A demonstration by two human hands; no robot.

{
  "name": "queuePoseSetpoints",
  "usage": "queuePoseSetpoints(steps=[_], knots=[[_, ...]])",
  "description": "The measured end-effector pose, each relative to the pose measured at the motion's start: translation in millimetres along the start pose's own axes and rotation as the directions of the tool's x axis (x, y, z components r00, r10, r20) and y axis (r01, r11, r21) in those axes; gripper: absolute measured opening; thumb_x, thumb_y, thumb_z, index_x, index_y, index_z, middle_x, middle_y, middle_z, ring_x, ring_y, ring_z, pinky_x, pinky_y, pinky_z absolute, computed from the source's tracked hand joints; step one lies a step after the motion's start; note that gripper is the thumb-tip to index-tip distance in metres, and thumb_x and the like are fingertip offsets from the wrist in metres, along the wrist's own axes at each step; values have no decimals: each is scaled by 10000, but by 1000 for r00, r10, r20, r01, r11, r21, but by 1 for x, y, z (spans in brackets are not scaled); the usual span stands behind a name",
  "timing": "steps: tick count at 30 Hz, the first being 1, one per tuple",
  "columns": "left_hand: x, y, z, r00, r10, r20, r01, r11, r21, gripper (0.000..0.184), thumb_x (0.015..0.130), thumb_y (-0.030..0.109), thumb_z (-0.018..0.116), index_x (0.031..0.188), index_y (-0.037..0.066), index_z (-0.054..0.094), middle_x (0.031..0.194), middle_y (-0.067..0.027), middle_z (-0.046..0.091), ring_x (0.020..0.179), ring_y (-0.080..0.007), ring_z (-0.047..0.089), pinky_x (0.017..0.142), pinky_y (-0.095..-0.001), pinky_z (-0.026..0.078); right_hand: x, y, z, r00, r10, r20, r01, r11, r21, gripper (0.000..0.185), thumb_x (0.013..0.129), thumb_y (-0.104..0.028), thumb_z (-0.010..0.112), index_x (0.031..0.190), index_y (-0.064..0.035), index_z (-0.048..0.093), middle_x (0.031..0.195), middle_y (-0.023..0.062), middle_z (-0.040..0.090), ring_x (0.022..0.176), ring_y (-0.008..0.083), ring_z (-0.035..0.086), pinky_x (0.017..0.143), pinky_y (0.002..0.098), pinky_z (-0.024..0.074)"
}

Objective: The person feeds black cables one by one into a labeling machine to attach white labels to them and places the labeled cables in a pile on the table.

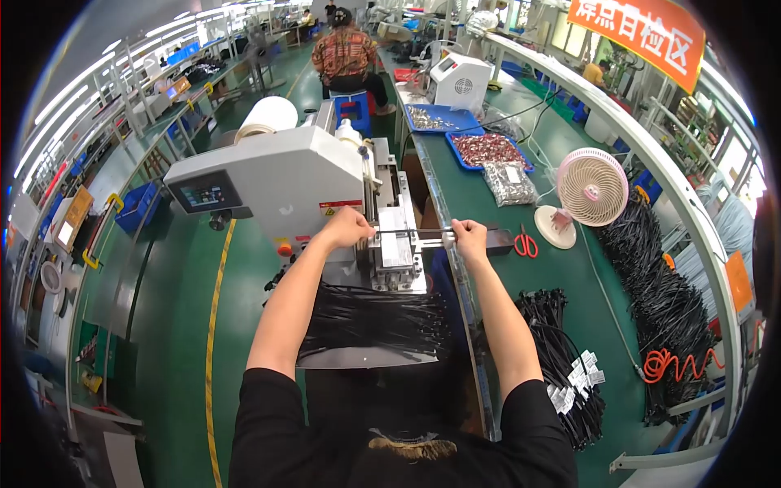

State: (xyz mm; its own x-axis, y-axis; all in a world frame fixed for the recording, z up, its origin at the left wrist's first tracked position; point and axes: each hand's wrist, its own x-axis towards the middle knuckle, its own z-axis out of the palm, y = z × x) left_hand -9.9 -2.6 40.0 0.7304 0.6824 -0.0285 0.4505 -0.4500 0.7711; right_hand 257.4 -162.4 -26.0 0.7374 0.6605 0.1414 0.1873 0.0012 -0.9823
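Observation:
A short black cable [413, 231] is stretched level across the front of a grey machine [281, 175]. My left hand [348, 228] pinches its left end beside the machine's red warning label. At the other end, my right hand [470, 239] grips the cable with closed fingers over the bench edge. Below the cable lies the machine's metal work plate [396, 248]. Many black cables [370, 321] lie in a heap on a grey tray [366, 357] between my forearms and my body.
On the green bench [561, 272] to my right are red scissors [525, 242], a fan [592, 187], blue trays of small parts [488, 152] and tagged cable bundles [561, 358]. A coiled orange hose [679, 364] hangs at far right. Ahead, a person [346, 53] sits on a blue stool.

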Motion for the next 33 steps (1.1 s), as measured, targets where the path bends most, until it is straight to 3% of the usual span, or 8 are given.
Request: queuePoseSetpoints(steps=[12,14,21,23,25,29,32,33], knots=[[11,-18,2,999,-32,37,32,999,-14,221,760,192,778,730,-13,700,662,-83,668,601,-132,587,586,-316,472,0,0,1,998,-57,28,58,997,-43,283,895,-212,667,707,-6,615,591,-11,547,519,62,462,471,243,349],[13,-18,1,999,-28,46,27,999,22,239,769,208,780,711,-6,689,658,-75,663,588,-134,575,576,-318,465,-4,-1,0,996,-84,-13,83,992,-96,300,861,-244,680,744,31,650,589,26,587,549,88,506,528,276,416],[16,-16,-5,987,-115,110,110,992,54,255,795,243,767,697,23,685,666,-53,666,589,-132,557,573,-310,450,-5,10,5,990,-126,-69,122,991,-56,298,868,-251,669,770,30,656,629,48,614,591,96,530,563,280,430],[17,-18,-6,981,-133,143,127,991,48,263,796,257,767,692,31,682,664,-44,664,579,-123,543,551,-302,434,-7,10,8,988,-126,-89,121,991,-65,298,869,-254,667,776,29,656,632,53,616,602,98,535,574,285,437],[15,-23,-9,985,-111,131,105,993,53,267,799,260,764,687,34,678,654,-39,656,563,-118,528,532,-299,422,-10,6,9,985,-156,-72,149,984,-101,273,905,-234,650,783,9,635,660,-10,568,601,60,472,538,249,387],[11,-24,-10,984,-131,121,122,990,77,269,809,256,753,671,42,666,624,-25,629,515,-108,480,486,-296,389,-14,3,16,983,-151,-109,139,984,-111,286,903,-252,649,790,9,632,659,7,576,613,82,490,568,269,413],[10,-28,-8,989,-101,107,97,994,47,266,814,251,747,674,43,659,609,-19,615,502,-107,461,467,-291,367,-19,-3,17,972,-201,-124,170,960,-224,301,905,-270,643,797,10,627,668,31,593,630,104,515,598,290,434],[5,-18,-11,974,-167,151,171,985,-14,234,821,230,734,713,37,659,620,-25,616,502,-106,483,458,-281,386,-19,-2,17,973,-186,-134,155,965,-213,306,904,-276,644,798,10,626,672,41,601,637,112,527,610,299,442]])
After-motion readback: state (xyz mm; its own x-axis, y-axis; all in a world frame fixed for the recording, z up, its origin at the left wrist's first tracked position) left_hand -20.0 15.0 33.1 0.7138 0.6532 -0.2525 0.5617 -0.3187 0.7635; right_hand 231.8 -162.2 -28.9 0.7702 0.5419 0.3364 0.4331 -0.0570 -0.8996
